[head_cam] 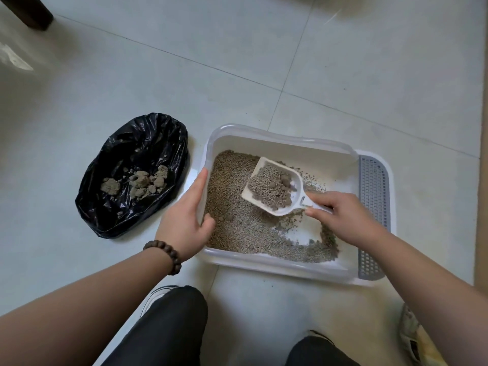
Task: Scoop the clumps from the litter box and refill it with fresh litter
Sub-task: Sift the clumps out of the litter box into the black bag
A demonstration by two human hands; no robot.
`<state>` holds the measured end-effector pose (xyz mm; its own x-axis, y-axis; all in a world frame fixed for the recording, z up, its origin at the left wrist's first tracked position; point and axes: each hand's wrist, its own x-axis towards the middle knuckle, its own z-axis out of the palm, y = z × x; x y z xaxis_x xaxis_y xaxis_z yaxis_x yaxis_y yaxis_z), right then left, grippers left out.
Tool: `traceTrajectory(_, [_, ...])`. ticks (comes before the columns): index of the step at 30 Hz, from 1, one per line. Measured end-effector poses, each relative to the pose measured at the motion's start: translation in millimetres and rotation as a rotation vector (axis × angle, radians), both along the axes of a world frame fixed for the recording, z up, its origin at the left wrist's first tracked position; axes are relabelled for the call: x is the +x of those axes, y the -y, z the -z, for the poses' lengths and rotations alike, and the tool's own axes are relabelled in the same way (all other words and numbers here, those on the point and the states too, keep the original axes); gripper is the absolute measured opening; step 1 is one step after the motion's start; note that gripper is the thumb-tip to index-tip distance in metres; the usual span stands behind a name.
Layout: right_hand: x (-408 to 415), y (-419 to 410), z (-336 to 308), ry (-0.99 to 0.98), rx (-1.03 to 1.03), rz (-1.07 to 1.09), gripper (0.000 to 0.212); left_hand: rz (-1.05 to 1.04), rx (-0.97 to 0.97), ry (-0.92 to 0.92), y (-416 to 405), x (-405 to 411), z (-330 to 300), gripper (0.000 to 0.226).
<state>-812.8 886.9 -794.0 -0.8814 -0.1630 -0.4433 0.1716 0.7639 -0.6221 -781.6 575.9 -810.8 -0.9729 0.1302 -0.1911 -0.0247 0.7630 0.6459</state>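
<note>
A white litter box stands on the tiled floor, with grey-brown litter heaped toward its left side and bare white bottom showing at the right. My left hand grips the box's left rim. My right hand holds the handle of a white scoop, raised over the litter and loaded with granules and a darker clump. To the left of the box lies an open black bag with several grey clumps inside.
A grey perforated step runs along the box's right side. My knees in dark trousers are at the bottom of the view, a shoe at the lower right. A dark furniture leg stands at the top left.
</note>
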Motion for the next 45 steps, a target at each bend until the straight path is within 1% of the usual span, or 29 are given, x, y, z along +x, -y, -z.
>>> traceTrajectory(3, [-0.7, -0.9, -1.7, -0.009, 0.030, 0.000, 0.031, -0.006, 0.008, -0.002, -0.2, 0.2, -0.4, 0.088])
traceTrajectory(6, [-3.9, 1.8, -5.4, -0.024, 0.070, -0.049, 0.031, -0.009, 0.018, -0.005, -0.2, 0.4, -0.1, 0.088])
traceTrajectory(13, [-17.4, 8.1, -20.7, -0.043, 0.116, -0.040, 0.034, -0.029, 0.008, 0.010, -0.5, 1.0, -0.7, 0.090])
traceTrajectory(20, [-18.4, 11.9, -28.3, -0.069, 0.184, -0.132, 0.035, -0.038, 0.018, 0.019, -1.2, 0.7, -2.0, 0.090])
traceTrajectory(32, [-31.5, 15.2, -41.5, -0.077, 0.183, -0.151, 0.033, -0.044, 0.026, 0.020, 0.3, 1.4, -2.4, 0.088])
traceTrajectory(36, [-57.6, 44.0, -53.9, -0.097, 0.147, -0.218, 0.032, -0.039, 0.055, 0.028, 2.3, 0.9, -4.9, 0.087])
traceTrajectory(41, [-98.4, 120.5, -72.8, -0.164, 0.060, -0.379, 0.033, -0.026, 0.050, 0.038, 2.9, -1.3, -8.3, 0.087])
traceTrajectory(43, [-112.9, 152.7, -72.4, -0.196, 0.068, -0.471, 0.031, -0.017, 0.043, 0.042, 3.5, -2.0, -7.9, 0.088])
traceTrajectory(45, [-125.4, 184.6, -69.3, -0.227, 0.128, -0.555, 0.035, -0.004, 0.052, 0.039, 4.7, -2.2, -6.6, 0.088])
